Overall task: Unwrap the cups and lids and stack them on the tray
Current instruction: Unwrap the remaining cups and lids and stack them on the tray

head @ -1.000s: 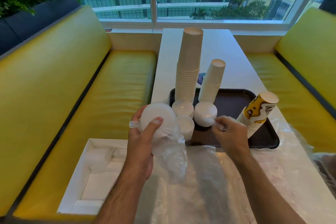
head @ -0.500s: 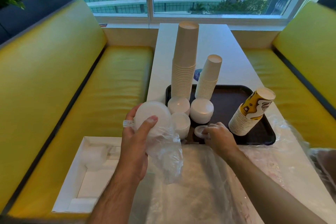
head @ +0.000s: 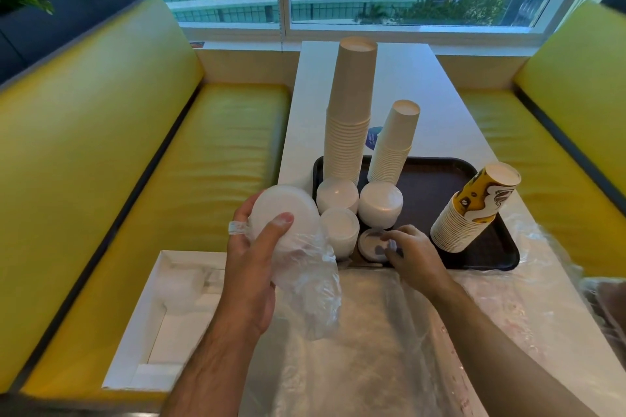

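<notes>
Head view: left hand [head: 249,267] grips a stack of white lids [head: 283,213] in plastic wrap [head: 311,288], left of the tray [head: 487,247]. Right hand [head: 415,252] fingers curl onto a single lid [head: 371,244] at the tray's near edge.

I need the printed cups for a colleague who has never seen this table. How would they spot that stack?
Find the dark tray on the white table. At its right edge stands a leaning cup stack; it alone carries a yellow and black print.
</notes>
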Available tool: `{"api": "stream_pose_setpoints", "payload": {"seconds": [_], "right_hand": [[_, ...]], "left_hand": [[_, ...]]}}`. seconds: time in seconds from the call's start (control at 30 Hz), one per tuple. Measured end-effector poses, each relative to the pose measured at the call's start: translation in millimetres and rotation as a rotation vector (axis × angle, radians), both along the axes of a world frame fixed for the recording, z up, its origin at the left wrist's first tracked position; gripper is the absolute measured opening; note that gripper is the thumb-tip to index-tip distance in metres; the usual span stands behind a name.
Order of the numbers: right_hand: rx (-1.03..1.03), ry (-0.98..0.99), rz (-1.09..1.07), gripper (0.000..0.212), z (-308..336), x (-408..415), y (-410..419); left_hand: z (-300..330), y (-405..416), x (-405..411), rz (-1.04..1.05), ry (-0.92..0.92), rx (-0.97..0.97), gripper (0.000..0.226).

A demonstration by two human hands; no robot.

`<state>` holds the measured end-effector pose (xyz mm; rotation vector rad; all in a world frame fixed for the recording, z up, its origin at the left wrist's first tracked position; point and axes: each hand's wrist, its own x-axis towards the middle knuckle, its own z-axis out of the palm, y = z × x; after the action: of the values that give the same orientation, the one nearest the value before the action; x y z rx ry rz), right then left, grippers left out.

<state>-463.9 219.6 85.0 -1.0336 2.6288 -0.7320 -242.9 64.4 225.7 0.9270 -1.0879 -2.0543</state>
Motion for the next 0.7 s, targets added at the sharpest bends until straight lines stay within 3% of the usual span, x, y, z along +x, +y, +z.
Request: {"api": "stream_pose_setpoints", "payload": {"seconds": [0.07, 0.4, 0.57, 0.7], "right_hand": [[0.016, -0.044, -0.033, 0.029, -4, 1, -1], [-0.047, -0.059, -0.095, 0.030, 0, 8, -5], [-0.378, -0.097, -0.159, 0.021, 59, 26, -19], [-0.615, -0.285, 0.045, 0.029, 129, 67, -32]], "left_hand": [[-1, 0, 1, 0.001, -0.009, -0.005, 0.071], [-3, 1, 2, -0.015, 0.003, -0.040, 0.062], [-14, 2, 0, -0.042, -0.071, -0.137, 0.054], [-15, 8, -2, -0.076, -0.158, -0.311, 0.061]]}}
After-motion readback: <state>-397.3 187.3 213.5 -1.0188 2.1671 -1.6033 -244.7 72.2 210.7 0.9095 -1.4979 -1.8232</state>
